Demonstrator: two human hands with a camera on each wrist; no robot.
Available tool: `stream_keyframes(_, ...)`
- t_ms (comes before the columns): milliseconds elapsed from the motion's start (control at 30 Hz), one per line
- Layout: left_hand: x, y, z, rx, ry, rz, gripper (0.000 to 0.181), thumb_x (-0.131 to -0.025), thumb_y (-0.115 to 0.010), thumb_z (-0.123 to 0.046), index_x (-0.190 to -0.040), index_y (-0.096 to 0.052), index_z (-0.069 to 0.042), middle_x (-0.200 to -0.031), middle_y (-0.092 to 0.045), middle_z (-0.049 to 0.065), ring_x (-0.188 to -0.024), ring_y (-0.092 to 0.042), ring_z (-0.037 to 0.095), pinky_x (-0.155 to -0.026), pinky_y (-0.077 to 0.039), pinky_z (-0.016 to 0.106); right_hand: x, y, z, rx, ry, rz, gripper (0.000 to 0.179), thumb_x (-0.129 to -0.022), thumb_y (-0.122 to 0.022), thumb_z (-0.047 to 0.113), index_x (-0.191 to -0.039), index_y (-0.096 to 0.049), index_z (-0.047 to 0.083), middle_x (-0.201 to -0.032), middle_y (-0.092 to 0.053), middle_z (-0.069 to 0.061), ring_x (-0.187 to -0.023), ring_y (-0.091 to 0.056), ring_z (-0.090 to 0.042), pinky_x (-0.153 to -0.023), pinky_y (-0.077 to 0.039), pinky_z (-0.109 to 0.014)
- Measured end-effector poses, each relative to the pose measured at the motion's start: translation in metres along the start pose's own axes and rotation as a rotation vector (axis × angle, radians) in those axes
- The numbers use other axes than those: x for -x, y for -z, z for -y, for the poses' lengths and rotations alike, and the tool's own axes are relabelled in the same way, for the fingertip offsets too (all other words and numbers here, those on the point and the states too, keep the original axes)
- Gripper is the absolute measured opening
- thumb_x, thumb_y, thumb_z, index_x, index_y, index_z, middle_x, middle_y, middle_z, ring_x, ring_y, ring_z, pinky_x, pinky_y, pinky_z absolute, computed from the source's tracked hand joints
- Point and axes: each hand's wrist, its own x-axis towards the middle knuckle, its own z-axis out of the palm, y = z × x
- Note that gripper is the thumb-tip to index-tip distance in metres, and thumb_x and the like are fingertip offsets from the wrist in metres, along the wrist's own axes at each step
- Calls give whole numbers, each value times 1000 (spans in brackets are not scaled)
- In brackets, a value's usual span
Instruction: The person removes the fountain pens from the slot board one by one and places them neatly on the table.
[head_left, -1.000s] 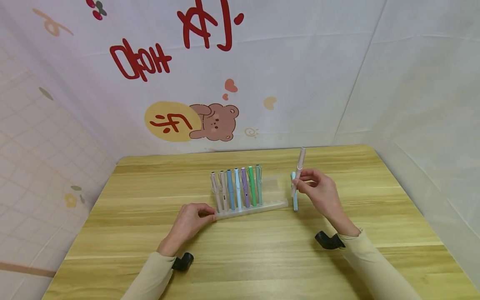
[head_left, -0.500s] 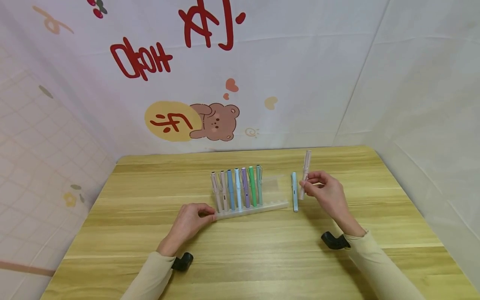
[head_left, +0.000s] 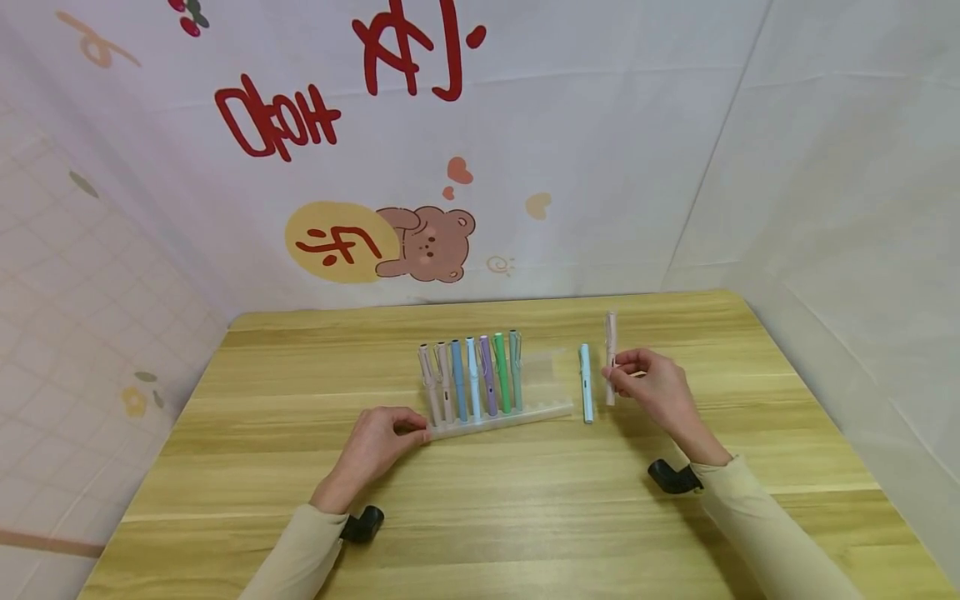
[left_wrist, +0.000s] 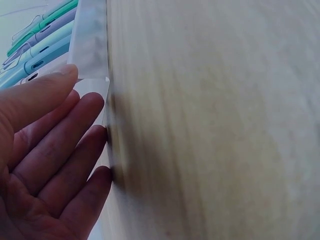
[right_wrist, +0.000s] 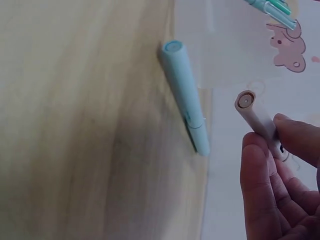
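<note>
A clear pen rack (head_left: 495,425) stands mid-table, with several capped pens upright in its left part, among them a purple pen (head_left: 488,375) and a green pen (head_left: 502,372). At its left end, my left hand (head_left: 378,446) pinches the corner between thumb and fingertips; the left wrist view shows the thumb (left_wrist: 60,82) on the rack's edge. My right hand (head_left: 652,387) holds a pale pink pen (head_left: 611,333) nearly upright by its lower part, cap end up. Left of that, a light blue pen (head_left: 587,387) lies on the table.
The wooden table (head_left: 487,517) meets a white printed cloth backdrop (head_left: 600,125) at its far edge, with more cloth along both sides. A black wrist mount (head_left: 363,524) sits on the left forearm, another black mount (head_left: 673,476) on the right.
My right hand has carried the pale pink pen rightward and slightly down, from in front of the light blue pen to beside it; the pen stands straighter. My left hand stays at the rack.
</note>
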Motion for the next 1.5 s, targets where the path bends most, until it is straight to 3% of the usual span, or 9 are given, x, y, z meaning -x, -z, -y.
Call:
stream_keyframes(267, 0, 0, 0, 6, 5, 4, 5, -88, -84, -15, -92, -81, -17, -93, -77, -7, -92, -70, 15, -84, -55, 42, -2, -2, -4, 98, -7, 45, 30, -96, -76, 18, -111, -68, -7, -92, -75, -13, -73, -74, -20, -63, -58, -27)
stream_keyframes(533, 0, 0, -1, 0, 12, 4, 4, -88, -85, -16, -90, -81, -17, -92, -76, -8, -91, -69, 14, -83, -54, 40, -4, -3, -5, 201, -14, 86, 26, -97, -74, 21, -108, -70, -3, -93, -76, -10, -73, -72, -15, -63, -52, -27)
stream_keyframes(867, 0, 0, -3, -3, 9, -1, 5, -87, -84, -14, -91, -81, -16, -92, -77, -6, -92, -70, 16, -84, -55, 43, -6, -7, -7, 218, -47, 155, 26, -96, -74, 18, -107, -70, -5, -90, -76, -8, -71, -72, -14, -70, -54, -32)
stream_keyframes(1300, 0, -1, -1, -6, 0, -6, 6, -87, -84, -14, -92, -81, -15, -93, -77, -6, -93, -70, 17, -85, -55, 42, -8, -6, -8, 308, -67, 219, 23, -95, -75, 20, -102, -75, -2, -83, -76, -2, -69, -69, -13, -70, -52, -33)
stream_keyframes(1500, 0, -1, -1, -2, -8, -11, 8, -85, -86, -14, -92, -81, -14, -92, -76, -7, -91, -70, 16, -84, -55, 41, -12, -5, -11, 340, -67, 240, 21, -95, -75, 24, -96, -78, 3, -74, -72, 2, -66, -66, -13, -64, -50, -32)
